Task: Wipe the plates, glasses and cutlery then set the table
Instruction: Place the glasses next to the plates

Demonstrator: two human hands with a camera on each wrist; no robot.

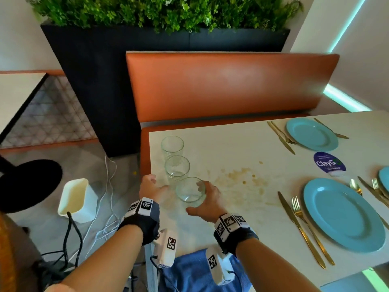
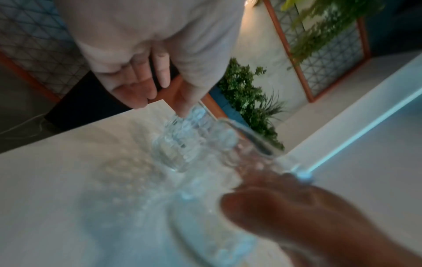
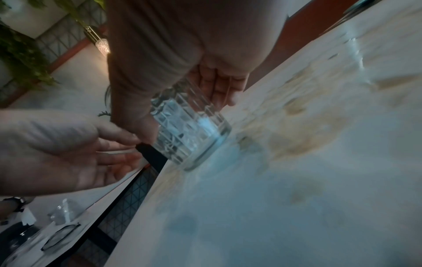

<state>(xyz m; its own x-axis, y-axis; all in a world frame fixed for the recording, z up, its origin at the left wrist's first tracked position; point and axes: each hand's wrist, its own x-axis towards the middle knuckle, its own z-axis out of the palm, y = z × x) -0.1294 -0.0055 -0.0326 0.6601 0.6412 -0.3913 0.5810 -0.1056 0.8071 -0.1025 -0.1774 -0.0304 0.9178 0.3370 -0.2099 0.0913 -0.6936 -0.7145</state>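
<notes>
Three clear patterned glasses stand in a row along the left edge of the white table (image 1: 231,144): a far glass (image 1: 172,146), a middle glass (image 1: 177,168) and a near glass (image 1: 190,191). My right hand (image 1: 196,198) grips the near glass (image 3: 191,126), thumb on one side and fingers on the other, its base on the table. My left hand (image 1: 156,186) hovers at the table's corner beside the middle glass (image 2: 180,142), fingers relaxed and holding nothing. A blue cloth (image 1: 189,270) lies at the near table edge below my wrists.
Brownish stains (image 1: 244,178) mark the table right of the glasses. Blue plates (image 1: 343,213) (image 1: 311,134) with gold knives and forks (image 1: 309,226) are laid at the right, by a round ClayGo sticker (image 1: 329,163). An orange bench (image 1: 221,85) stands behind; a white bin (image 1: 76,200) and cables lie on the floor.
</notes>
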